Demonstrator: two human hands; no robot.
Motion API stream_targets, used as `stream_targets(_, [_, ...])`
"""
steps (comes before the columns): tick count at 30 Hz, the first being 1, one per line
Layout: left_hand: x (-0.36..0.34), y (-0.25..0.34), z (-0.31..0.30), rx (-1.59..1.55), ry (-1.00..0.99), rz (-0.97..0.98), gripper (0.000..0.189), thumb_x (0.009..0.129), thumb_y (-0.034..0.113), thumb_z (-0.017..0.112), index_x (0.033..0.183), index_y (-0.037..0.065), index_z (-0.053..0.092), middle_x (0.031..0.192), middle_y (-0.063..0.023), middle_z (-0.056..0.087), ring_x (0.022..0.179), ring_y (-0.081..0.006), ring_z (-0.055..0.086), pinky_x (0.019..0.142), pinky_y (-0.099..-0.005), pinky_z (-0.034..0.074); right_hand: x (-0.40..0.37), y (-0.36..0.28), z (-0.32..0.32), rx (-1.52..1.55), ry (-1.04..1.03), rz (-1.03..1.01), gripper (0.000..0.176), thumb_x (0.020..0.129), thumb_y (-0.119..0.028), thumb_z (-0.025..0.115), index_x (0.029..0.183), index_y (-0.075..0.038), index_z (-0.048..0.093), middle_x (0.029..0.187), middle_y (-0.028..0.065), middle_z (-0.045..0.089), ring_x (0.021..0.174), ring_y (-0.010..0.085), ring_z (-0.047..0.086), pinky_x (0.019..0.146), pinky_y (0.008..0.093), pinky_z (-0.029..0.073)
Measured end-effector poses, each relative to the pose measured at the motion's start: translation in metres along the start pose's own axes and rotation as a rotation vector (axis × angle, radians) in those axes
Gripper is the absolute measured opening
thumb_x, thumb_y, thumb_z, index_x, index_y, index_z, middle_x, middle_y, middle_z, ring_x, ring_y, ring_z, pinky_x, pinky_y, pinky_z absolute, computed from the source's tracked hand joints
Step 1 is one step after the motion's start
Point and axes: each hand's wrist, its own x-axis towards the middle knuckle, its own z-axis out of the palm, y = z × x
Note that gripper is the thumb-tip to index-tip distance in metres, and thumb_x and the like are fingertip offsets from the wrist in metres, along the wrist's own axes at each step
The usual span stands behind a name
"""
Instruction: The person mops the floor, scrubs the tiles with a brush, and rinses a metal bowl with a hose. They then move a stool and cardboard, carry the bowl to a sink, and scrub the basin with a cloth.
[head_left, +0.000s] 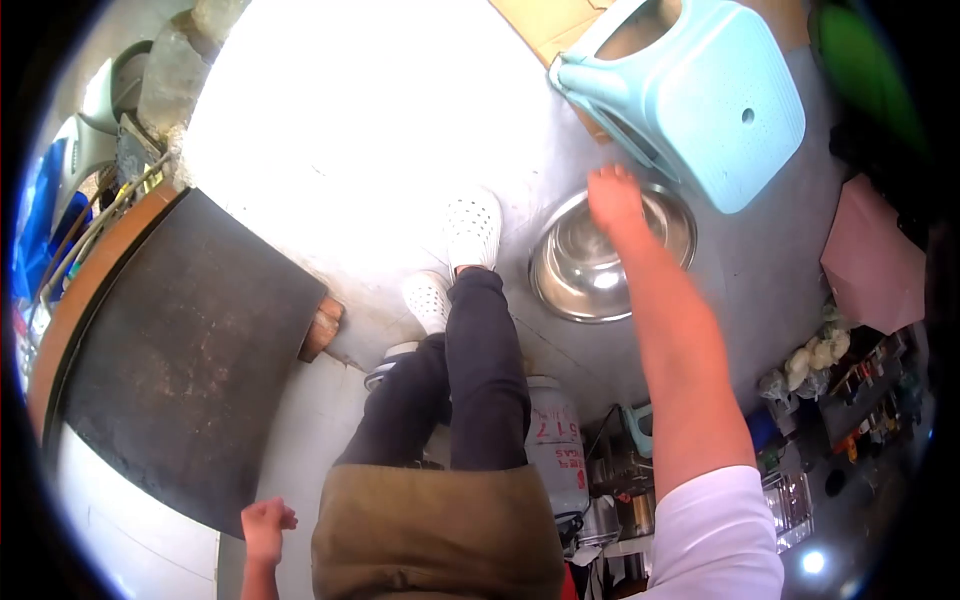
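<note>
At the right, my right hand [615, 200] has its fingers curled at the far rim of a round, shiny metal basin [575, 265]. My forearm crosses over the basin's right part and hides some of it. Just beyond this hand is a light blue plastic stool [735, 100]. At the lower left, my left hand [265, 525] is closed, with nothing visible in it, beside the near end of a dark board-like surface [190, 350].
Two white clogs [474, 230] are on the grey floor in the middle. A grey cylinder [558, 440] with red markings is near my legs. Cardboard [545, 25] lies beside the stool; a pink object [875, 260] and assorted goods are at the right.
</note>
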Motion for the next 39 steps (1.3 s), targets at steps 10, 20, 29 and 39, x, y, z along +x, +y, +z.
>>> stream_targets(10, [-0.036, 0.027, -0.035, -0.149, -0.030, 0.051, 0.030, 0.091, 0.019, 0.055, 0.068, 0.000, 0.057, 0.063, -0.0077, 0.059, 0.053, -0.0147, 0.056, 0.053, -0.0281, 0.048, -0.235, 0.085, 0.005, 0.261, -0.343, 0.323, 0.037, 0.079, -0.011, 0.057, 0.116, -0.006, 0.056, 0.103, 0.0239, 0.058, 0.090, 0.0409, 0.062, 0.080, 0.0477, 0.051])
stream_targets(20, [-0.047, 0.020, -0.131, -0.296, 0.291, 0.138, 0.014, 0.084, 0.013, 0.063, 0.080, -0.001, 0.065, 0.069, -0.0037, 0.065, 0.061, -0.0084, 0.058, 0.057, -0.0247, 0.048, -0.314, 0.094, -0.274, 0.664, -0.028, 0.191, 0.022, 0.067, -0.004, 0.055, 0.084, 0.008, 0.062, 0.075, 0.0208, 0.065, 0.075, 0.0233, 0.064, 0.071, 0.0390, 0.049])
stream_targets(29, [0.096, 0.228, -0.399, 0.103, 0.946, 0.613, 0.036, 0.081, 0.018, 0.062, 0.109, -0.004, 0.058, 0.111, -0.0247, 0.059, 0.110, -0.0396, 0.052, 0.097, -0.0445, 0.040, -0.166, -0.133, -0.540, 1.095, 0.268, 0.081, 0.018, 0.068, -0.003, 0.052, 0.080, 0.007, 0.061, 0.069, 0.0022, 0.059, 0.060, 0.0115, 0.052, 0.054, 0.0291, 0.043])
stream_targets(39, [0.278, 0.168, -0.691, 0.808, 0.886, -0.211, 0.072, 0.094, 0.047, 0.038, 0.137, -0.011, 0.032, 0.146, -0.0236, 0.033, 0.140, -0.0335, 0.024, 0.113, -0.0455, 0.017, 0.027, -0.400, -0.610, 1.620, 0.068, 0.564, 0.020, 0.077, -0.007, 0.060, 0.095, 0.001, 0.054, 0.072, 0.0041, 0.049, 0.056, 0.0138, 0.047, 0.049, 0.0321, 0.045])
